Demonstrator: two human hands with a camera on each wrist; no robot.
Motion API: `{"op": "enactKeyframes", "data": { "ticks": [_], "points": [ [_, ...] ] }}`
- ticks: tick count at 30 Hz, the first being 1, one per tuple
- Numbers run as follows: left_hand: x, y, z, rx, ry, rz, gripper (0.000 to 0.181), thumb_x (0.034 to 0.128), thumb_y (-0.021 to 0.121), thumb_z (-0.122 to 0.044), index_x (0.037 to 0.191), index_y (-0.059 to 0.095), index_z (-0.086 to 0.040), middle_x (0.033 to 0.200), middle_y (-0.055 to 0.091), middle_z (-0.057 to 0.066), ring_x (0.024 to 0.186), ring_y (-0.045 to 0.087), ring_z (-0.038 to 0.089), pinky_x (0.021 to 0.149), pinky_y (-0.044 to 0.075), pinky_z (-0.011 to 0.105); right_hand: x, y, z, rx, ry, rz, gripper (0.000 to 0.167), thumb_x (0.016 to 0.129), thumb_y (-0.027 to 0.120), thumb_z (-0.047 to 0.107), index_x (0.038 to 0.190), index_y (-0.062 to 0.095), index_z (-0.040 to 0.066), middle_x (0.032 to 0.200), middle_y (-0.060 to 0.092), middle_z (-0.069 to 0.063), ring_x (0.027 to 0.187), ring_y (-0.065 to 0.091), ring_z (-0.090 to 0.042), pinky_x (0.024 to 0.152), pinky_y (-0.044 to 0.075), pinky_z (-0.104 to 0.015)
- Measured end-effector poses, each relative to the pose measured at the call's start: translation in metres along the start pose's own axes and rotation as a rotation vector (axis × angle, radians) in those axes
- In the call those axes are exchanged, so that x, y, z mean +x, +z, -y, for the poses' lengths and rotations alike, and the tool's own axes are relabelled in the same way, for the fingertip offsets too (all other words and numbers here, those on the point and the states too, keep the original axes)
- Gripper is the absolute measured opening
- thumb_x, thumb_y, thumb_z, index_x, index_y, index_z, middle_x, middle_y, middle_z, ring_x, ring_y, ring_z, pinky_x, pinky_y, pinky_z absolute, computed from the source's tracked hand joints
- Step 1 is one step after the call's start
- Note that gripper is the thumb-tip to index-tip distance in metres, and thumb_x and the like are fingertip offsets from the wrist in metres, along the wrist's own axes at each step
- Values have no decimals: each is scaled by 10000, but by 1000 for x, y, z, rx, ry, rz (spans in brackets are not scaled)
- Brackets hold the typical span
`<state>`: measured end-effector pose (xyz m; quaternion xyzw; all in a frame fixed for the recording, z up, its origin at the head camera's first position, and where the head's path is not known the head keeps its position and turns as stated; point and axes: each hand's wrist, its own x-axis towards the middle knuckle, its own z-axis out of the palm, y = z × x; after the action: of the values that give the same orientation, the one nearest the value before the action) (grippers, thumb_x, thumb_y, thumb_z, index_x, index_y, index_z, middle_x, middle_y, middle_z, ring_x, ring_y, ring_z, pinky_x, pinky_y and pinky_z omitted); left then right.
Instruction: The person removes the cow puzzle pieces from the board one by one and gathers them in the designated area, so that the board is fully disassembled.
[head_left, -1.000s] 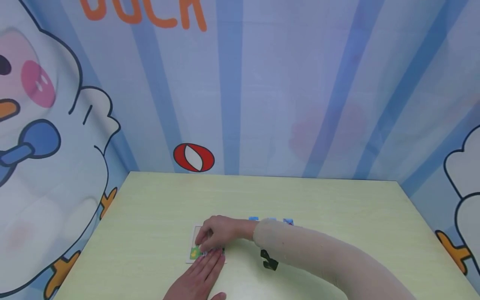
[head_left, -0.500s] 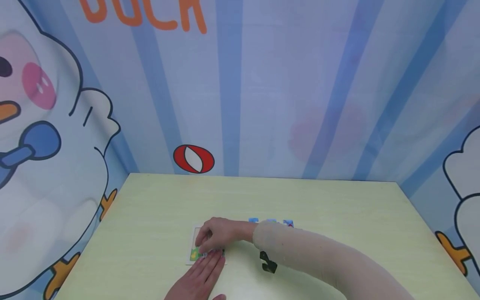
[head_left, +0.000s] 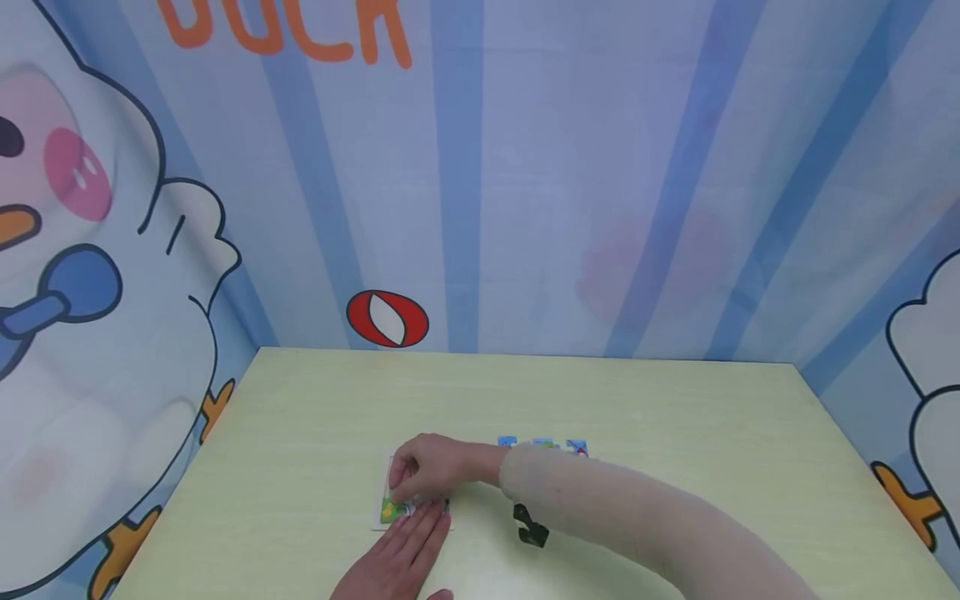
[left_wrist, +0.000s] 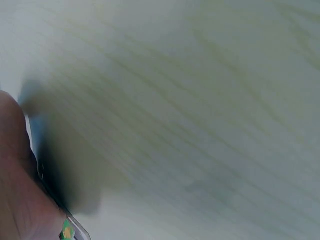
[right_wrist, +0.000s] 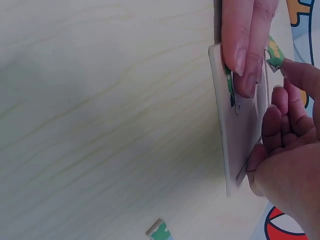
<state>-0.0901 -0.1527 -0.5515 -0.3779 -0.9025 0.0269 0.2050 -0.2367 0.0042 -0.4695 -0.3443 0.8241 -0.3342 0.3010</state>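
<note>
In the head view, a small white-rimmed puzzle board (head_left: 381, 483) lies near the table's front, left of middle. My left hand (head_left: 397, 550) rests on its lower edge with straight fingers, covering part of the printed picture. My right hand (head_left: 438, 465) reaches in from the right, its fingers curled over the board. In the right wrist view, its thumb and a finger meet at the edge of a green-and-yellow puzzle piece (right_wrist: 274, 51) at the board's corner. Bare pale board shows beside the left fingers (right_wrist: 248, 80). The right hand hides the board's upper part in the head view.
Several loose blue puzzle pieces (head_left: 507, 440) lie in a row behind the right forearm, partly hidden. A black device (head_left: 531, 529) sits under the right wrist. The light wooden table (head_left: 645, 400) meets a blue striped cartoon backdrop (head_left: 525, 208) at the back.
The right hand and forearm have shifted very slightly left, and the thumb has moved a little on the corner piece. The left hand stays in place.
</note>
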Motion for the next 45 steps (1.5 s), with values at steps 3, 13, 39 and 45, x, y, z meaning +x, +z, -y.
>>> {"op": "enactKeyframes", "data": {
  "ticks": [3,13,39,45],
  "points": [
    [0,1,0,-2,1,-3,762,1097,406,-643,1505,585,-24,1574,569,146,1435,567,250,1278,-130,232,1,1,1,3,1,-6,70,969,803,190,942,750,152,823,682,97,746,595,-31,709,494,-182],
    [0,3,-1,16,0,-32,762,1099,391,-650,1497,597,-34,1563,583,134,1430,572,237,1292,-87,236,1,-1,1,-1,3,-22,74,979,789,199,911,760,190,833,692,110,767,602,-23,729,505,-182],
    [1,-2,-2,2,-20,29,768,1098,378,-651,1533,562,-46,1609,540,99,1468,527,230,1266,-162,236,-45,-57,-30,-11,25,-129,47,972,794,209,969,758,179,882,672,72,796,543,-84,717,486,-246],
    [0,1,-1,20,-7,-4,769,1099,368,-656,1525,568,-48,1595,556,97,1455,542,228,1275,-143,243,-59,-66,-37,-26,40,-122,54,971,791,199,958,742,179,862,660,59,768,535,-88,696,484,-252]
  ]
}}
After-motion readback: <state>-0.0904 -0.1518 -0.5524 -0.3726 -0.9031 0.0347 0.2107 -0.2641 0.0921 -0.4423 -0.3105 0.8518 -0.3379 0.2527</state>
